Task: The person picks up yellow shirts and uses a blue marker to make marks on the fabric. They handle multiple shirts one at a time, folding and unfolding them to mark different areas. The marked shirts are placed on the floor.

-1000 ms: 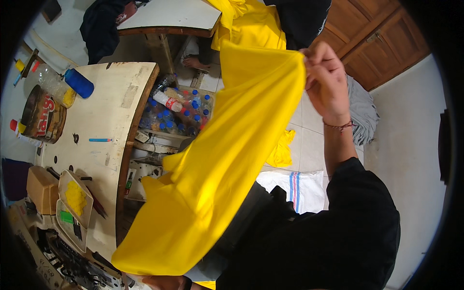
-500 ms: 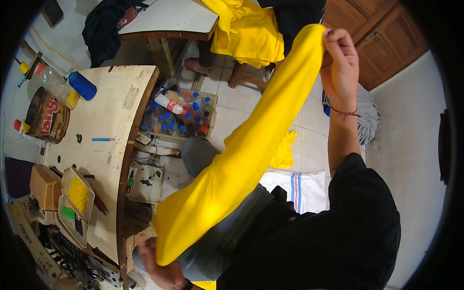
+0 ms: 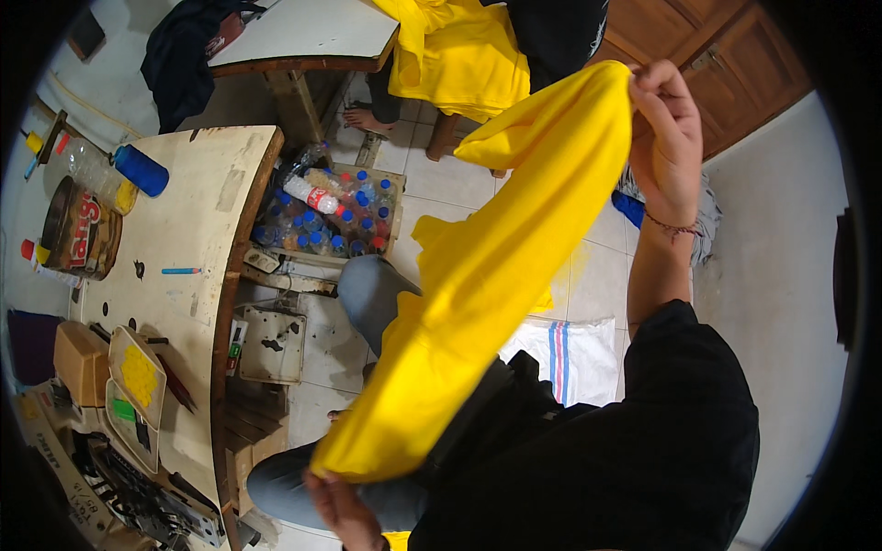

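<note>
A long piece of bright yellow cloth (image 3: 469, 275) hangs slantwise across my front, from upper right to lower left. Its upper corner is pinched between the thumb and fingers of my right hand (image 3: 666, 138), raised high on the right. Down near my lap, my left hand (image 3: 344, 514) grips the lower end with its fingertips; the palm is partly out of view. Between the hands the cloth sags in loose folds, and a flap of it hangs off toward the left.
On my left stands a worn worktable (image 3: 197, 230) bearing a blue thread cone (image 3: 141, 171), a plastic jar (image 3: 83, 228), trays (image 3: 138, 367) and a sewing machine (image 3: 119, 487). A crate of bottles (image 3: 331, 216) sits on the floor beyond my knee. Opposite, a person has yellow fabric (image 3: 469, 64). A white sack (image 3: 574, 358) lies below.
My right hand has moved slightly right and down. My left hand has shifted right and now pinches the cloth's lower end. A flap of cloth has opened out near the top.
</note>
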`<state>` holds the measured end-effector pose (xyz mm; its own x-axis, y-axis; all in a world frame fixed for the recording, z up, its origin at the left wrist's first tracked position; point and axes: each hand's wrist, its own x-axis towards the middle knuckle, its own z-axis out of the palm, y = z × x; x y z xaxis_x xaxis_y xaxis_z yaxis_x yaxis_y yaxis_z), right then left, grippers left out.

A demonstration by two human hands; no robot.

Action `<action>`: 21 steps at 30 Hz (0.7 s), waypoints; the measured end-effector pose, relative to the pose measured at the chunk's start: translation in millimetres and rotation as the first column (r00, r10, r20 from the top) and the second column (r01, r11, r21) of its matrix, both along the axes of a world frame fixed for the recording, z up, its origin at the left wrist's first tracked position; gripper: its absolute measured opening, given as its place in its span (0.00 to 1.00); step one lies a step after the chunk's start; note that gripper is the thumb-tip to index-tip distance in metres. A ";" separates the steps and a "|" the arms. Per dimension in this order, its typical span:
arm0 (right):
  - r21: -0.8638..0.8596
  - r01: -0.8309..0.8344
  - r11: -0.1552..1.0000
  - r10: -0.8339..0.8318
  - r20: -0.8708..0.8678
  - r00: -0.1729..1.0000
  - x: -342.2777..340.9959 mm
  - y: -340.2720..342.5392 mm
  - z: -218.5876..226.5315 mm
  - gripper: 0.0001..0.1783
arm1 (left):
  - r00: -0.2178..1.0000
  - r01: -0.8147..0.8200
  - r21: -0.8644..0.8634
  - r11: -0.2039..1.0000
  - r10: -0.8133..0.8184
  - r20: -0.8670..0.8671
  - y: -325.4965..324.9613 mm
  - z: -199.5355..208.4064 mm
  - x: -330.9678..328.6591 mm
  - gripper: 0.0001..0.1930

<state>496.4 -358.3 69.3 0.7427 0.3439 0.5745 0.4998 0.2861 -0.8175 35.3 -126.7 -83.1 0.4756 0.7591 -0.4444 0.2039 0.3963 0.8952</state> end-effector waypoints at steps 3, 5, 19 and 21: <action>-0.093 -0.039 0.995 0.032 -0.074 0.997 25.7 -13.6 -15.2 0.05 | 0.996 -0.084 0.286 0.955 0.091 -0.012 34.3 17.5 31.8 0.30; -0.119 0.028 0.992 -0.047 -0.157 0.987 51.7 19.5 -36.9 0.05 | 0.960 -0.181 0.484 0.856 0.261 -0.104 43.1 31.4 68.2 0.26; -0.280 0.037 0.959 -0.068 -0.101 0.993 62.4 -33.1 15.0 0.06 | 0.993 -0.102 0.830 0.549 0.011 0.115 110.8 123.5 130.8 0.18; -0.571 0.100 0.815 -0.154 -0.047 0.987 45.7 -48.9 -14.1 0.09 | 0.975 0.208 0.879 0.428 -0.023 -0.219 94.3 105.9 108.5 0.17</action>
<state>542.0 -407.1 55.2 0.8396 0.4872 0.2401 0.4192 -0.3002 -0.8568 143.8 -32.4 22.8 0.5891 0.7156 0.3754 0.3471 -0.6436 0.6822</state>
